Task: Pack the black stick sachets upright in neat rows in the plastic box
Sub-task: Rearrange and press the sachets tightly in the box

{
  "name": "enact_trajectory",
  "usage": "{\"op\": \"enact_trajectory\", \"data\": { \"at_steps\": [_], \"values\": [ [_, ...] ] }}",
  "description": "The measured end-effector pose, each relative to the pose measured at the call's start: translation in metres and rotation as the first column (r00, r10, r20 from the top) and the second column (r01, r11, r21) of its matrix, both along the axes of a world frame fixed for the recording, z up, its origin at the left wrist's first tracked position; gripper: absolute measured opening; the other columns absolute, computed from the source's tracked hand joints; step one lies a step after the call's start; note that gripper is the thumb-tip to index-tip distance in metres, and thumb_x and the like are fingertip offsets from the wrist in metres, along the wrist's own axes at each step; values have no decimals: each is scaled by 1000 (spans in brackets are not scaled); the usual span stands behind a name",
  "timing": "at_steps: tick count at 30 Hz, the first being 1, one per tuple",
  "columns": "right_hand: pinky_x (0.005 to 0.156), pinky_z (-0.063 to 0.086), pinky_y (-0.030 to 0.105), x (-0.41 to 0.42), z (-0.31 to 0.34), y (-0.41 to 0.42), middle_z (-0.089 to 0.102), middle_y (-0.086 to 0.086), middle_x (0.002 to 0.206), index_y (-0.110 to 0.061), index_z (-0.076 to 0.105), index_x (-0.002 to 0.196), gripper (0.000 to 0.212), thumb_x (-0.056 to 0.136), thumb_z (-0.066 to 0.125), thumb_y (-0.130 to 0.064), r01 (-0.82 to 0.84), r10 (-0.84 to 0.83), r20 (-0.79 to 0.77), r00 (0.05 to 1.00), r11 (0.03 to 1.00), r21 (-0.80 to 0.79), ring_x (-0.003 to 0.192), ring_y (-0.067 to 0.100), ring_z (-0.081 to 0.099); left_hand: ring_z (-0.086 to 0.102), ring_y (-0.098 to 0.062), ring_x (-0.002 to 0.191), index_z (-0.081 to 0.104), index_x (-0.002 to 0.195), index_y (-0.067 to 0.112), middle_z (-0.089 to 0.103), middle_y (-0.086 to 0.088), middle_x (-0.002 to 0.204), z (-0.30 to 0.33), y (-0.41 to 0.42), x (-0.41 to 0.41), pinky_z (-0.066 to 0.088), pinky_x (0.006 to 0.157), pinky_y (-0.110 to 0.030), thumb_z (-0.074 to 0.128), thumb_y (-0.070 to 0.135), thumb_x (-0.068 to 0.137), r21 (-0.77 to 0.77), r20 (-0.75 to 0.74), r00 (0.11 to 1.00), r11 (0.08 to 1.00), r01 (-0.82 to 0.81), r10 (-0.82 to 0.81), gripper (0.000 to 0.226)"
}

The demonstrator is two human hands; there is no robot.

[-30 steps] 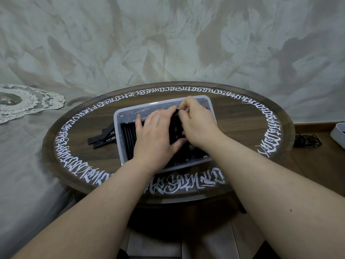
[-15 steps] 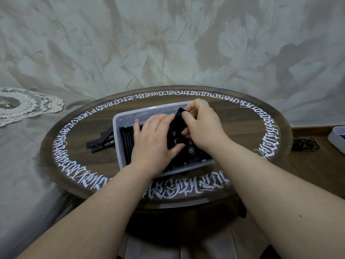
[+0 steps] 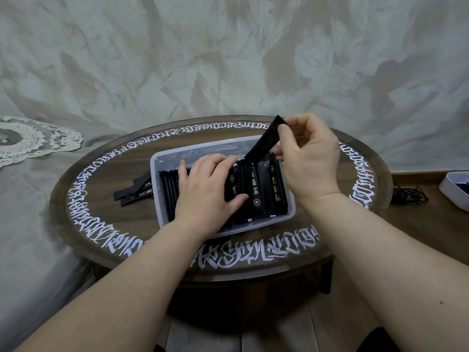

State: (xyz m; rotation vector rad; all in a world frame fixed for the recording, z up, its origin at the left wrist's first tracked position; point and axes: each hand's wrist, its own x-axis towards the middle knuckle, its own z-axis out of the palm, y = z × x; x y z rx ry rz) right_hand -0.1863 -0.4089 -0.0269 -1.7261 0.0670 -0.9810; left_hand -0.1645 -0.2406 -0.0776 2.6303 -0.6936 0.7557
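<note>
Wooden round table (image 3: 101,174) with white lettering stands before a marbled wall (image 3: 228,59).

Round dark wooden table (image 3: 330,207) ringed with white calligraphy-style lettering (image 3: 241,257), set against a mottled grey-beige textured wall (image 3: 228,59). Off to the left, a white lace doily (image 3: 33,141) on grey cloth (image 3: 30,224). At right on the wooden floor (image 3: 431,224), a tangle of black cord (image 3: 408,195) near the corner of a white tray (image 3: 455,191).
</note>
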Motion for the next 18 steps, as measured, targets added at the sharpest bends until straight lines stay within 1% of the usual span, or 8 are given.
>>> {"op": "enact_trajectory", "data": {
  "at_steps": [2,6,8,10,12,13,16,18],
  "values": [
    [66,56,45,-3,0,0,62,-13,69,-37,56,77,17,86,61,-24,7,-7,18,1000,1000,-25,64,18,64,45,-21,124,53,133,22,52,2,126,0,0,0,19,111,-64,76,47,71,4,10,1000,1000,5,-5,71],
    [64,54,48,-4,13,-5,62,-11,67,-35,57,77,14,85,61,-24,44,-50,81,995,997,65,62,22,64,44,-22,125,55,129,22,51,1,125,1,0,-1,17,111,-65,76,48,70,22,4,1000,1000,1,-1,68],
    [66,54,46,-5,13,-6,61,-11,67,-33,57,77,12,84,61,-24,72,-74,69,995,997,31,63,21,63,43,-22,125,55,129,22,50,1,125,1,-1,-2,17,111,-65,76,49,70,27,0,1000,1000,-6,6,68],
    [71,52,40,-8,3,0,60,-12,68,-29,61,81,10,85,62,-19,79,-81,-10,997,987,-140,65,14,60,42,-22,126,55,129,22,50,1,126,1,-1,-2,17,111,-64,76,49,69,29,0,1000,1000,-11,11,69],
    [76,50,35,-9,-12,8,61,-11,71,-23,67,90,7,86,63,-18,19,-69,-145,987,947,-320,69,13,59,40,-22,127,55,130,22,50,0,126,1,-1,-3,16,111,-64,77,48,69,26,-3,1000,1000,-11,11,69],
    [78,50,34,-9,-19,11,61,-11,73,-21,68,95,10,86,63,-20,-28,-58,-217,974,928,-372,72,13,60,40,-22,128,55,130,22,50,1,127,1,-1,-3,16,112,-63,76,49,69,27,-8,1000,1000,-12,12,69],
    [84,49,34,-10,-29,17,60,-11,77,-21,63,111,24,87,64,-25,-166,-23,-416,909,895,-413,83,15,61,40,-21,128,54,131,22,50,1,127,2,-1,-3,15,112,-61,75,49,70,24,-14,1000,1000,-7,7,70],
    [87,49,34,-12,-32,19,64,-8,84,-21,60,117,30,88,63,-29,-217,-38,-500,865,871,-441,91,16,62,40,-21,128,53,132,21,50,0,127,2,0,-3,15,113,-60,74,48,70,16,-19,1000,1000,3,-3,71]
  ]
}}
